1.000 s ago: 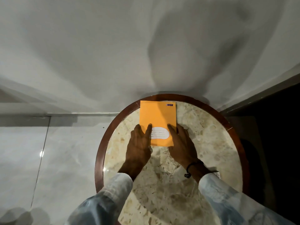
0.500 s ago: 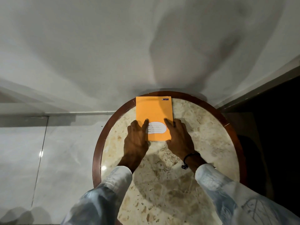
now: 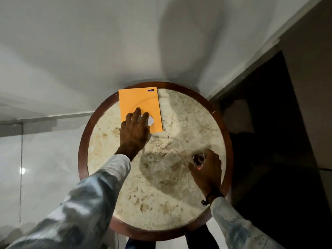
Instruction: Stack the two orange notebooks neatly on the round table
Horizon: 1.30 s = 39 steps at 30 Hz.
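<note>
Nearest the camera, at the near rim of the round table (image 3: 84, 159), two pale patterned sleeves are seen, the left sleeve (image 3: 86, 200) reaching in from the near left and the right sleeve (image 3: 237, 229) from the near right. A dark cord bracelet (image 3: 206, 199) is worn at the right wrist, over the table's right rim. Just beyond it, the right hand (image 3: 206, 169) is laid on the marbled top near that rim, its fingers curled around a small dark and reddish object (image 3: 198, 159); what that object is cannot be told, and whether it is gripped or only touched cannot be told either.

Toward the table's centre and beyond, the left hand (image 3: 133, 130) is spread flat, fingers apart, palm down. Its fingertips are pressed on the near part of an orange notebook (image 3: 139, 102), partly covering a white oval label (image 3: 150, 120) on the cover. Nothing is clasped by this hand.

Only one orange cover can be made out; whether a second notebook lies beneath it cannot be told. The cover is plain, rectangular and flat on the far left part of the table, its far edge reaching the dark wooden rim. A small dark printed mark (image 3: 150, 90) is carried at its far right corner; the wording is too small to be read. Behind the table a pale wall (image 3: 89, 42) is seen.
</note>
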### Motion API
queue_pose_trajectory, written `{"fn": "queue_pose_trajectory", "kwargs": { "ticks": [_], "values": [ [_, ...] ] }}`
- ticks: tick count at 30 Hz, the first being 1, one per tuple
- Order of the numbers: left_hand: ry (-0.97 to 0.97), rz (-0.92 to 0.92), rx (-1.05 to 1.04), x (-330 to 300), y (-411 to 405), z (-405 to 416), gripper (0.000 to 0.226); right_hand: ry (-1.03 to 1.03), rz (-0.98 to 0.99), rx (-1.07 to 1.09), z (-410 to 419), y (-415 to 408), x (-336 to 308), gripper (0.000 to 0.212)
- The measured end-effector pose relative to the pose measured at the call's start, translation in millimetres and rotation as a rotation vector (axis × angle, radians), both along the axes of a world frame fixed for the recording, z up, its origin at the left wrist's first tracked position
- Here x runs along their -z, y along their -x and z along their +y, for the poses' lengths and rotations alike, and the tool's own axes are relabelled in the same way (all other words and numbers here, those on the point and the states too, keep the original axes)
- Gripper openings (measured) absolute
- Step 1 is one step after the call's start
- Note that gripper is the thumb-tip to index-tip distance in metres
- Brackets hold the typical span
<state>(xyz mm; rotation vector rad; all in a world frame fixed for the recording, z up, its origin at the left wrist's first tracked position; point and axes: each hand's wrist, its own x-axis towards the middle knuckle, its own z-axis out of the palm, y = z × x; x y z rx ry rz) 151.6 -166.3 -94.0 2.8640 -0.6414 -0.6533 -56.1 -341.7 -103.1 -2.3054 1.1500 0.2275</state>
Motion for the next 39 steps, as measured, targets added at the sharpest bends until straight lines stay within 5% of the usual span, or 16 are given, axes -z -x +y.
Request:
{"fn": "queue_pose_trajectory", "kwargs": {
  "ticks": [8, 18, 29, 34, 39],
  "values": [
    [-0.039, -0.025, -0.009, 10.7, 2.1, -2.3, 0.058, -0.034, -0.135, -0.009, -1.6, -36.9, 15.3, 0.036],
    [-0.047, -0.035, -0.022, 21.8, 0.5, -2.1, 0.057, 0.038, -0.264, -0.044, -23.9, -187.3, 29.9, 0.039],
    [-0.033, -0.045, -0.024, 27.1, 1.9, 1.6, 0.06, 0.063, -0.376, 0.007, -29.4, -202.0, 41.5, 0.045],
    [-0.052, -0.033, -0.013, 26.7, 1.6, 1.6, 0.06, -0.057, -0.409, 0.104, -41.0, -189.7, 16.6, 0.06],
    [-0.037, -0.04, 0.019, 4.2, -1.3, 4.1, 0.062, -0.306, -0.681, 0.248, -67.1, -166.0, -70.3, 0.028]
  ]
}}
